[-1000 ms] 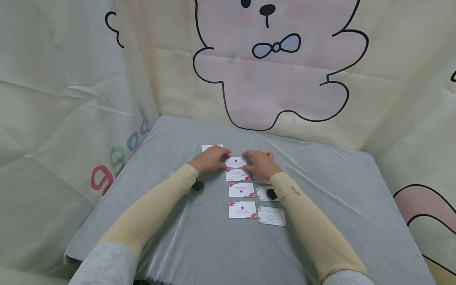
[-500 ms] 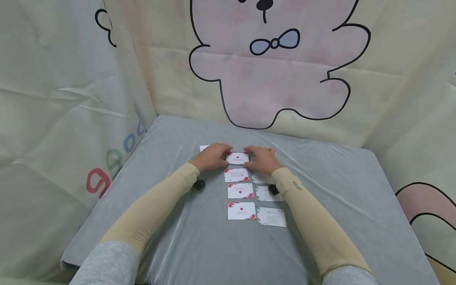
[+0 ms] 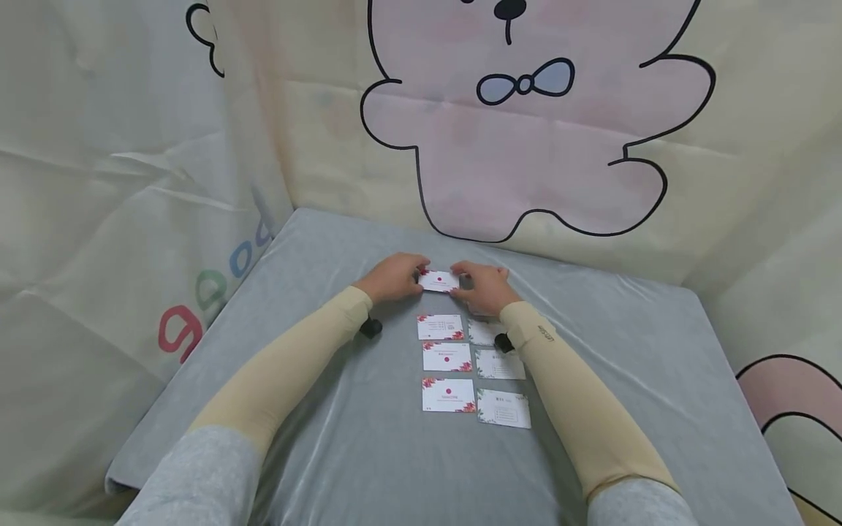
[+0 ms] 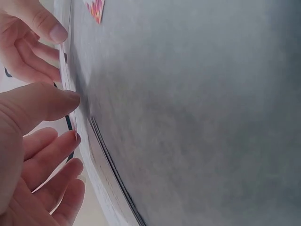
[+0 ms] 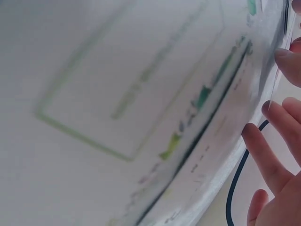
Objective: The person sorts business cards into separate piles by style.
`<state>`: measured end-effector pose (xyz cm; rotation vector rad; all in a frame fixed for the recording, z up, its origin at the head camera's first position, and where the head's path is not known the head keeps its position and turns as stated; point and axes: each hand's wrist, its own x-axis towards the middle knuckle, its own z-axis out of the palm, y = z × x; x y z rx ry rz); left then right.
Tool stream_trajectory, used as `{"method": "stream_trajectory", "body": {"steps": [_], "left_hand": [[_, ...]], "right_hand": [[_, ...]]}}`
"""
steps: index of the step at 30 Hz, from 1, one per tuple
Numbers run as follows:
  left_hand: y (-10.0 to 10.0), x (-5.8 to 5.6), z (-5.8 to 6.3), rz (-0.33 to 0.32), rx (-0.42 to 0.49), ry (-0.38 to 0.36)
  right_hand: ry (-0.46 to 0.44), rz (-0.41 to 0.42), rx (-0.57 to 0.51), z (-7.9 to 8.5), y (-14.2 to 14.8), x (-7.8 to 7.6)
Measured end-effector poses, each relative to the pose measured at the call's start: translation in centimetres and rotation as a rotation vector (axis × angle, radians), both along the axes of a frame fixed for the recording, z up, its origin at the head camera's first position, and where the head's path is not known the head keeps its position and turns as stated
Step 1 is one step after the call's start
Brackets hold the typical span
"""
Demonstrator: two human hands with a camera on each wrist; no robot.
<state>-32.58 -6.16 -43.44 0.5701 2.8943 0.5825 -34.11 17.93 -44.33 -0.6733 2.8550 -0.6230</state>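
A white business card with red flowers and a red dot (image 3: 439,281) is held between my two hands near the far part of the table. My left hand (image 3: 392,277) pinches its left edge between thumb and fingers. On its right edge, my right hand (image 3: 485,288) pinches the same way. The left wrist view shows the card (image 4: 69,92) nearly edge-on, with the left thumb (image 4: 51,101) on its near side. Below the hands lie a red-flowered card (image 3: 440,327), two more in that column, and green-leafed cards (image 3: 501,364) in a column to the right.
A grey cloth covers the table (image 3: 355,453). In the left wrist view a small stack of cards (image 4: 113,172) lies beside the left hand; the hand hides it in the head view. A printed curtain (image 3: 316,146) hangs along the table's far and left sides.
Both hands have moved the red-flowered card away from the row, toward the far edge, leaving a strip of bare cloth above the three cards in its column.
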Motion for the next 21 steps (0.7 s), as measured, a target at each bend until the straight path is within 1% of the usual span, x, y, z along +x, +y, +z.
{"method": "stream_trajectory", "body": {"steps": [7, 10, 13, 15, 17, 21], "left_hand": [[0.4, -0.1, -0.3, -0.019, -0.033, -0.022], [0.4, 0.0, -0.5, -0.011, -0.038, -0.034], [0.2, 0.1, -0.6, 0.002, -0.041, -0.034], [0.1, 0.5, -0.5, 0.001, -0.034, -0.014], [0.1, 0.9, -0.4, -0.013, -0.003, 0.009], [0.3, 2.5, 0.3, -0.076, 0.084, 0.026]], "right_hand": [[0.025, -0.009, 0.037, -0.9, 0.1, 0.2], [0.020, -0.011, 0.040, -1.1, -0.1, 0.2], [0.011, 0.005, 0.035, -1.3, -0.2, 0.2], [0.008, 0.009, 0.035, -1.4, -0.1, 0.3], [0.005, 0.008, 0.030, -1.3, 0.2, 0.5], [0.028, 0.003, 0.026, -0.6, 1.4, 1.5]]}}
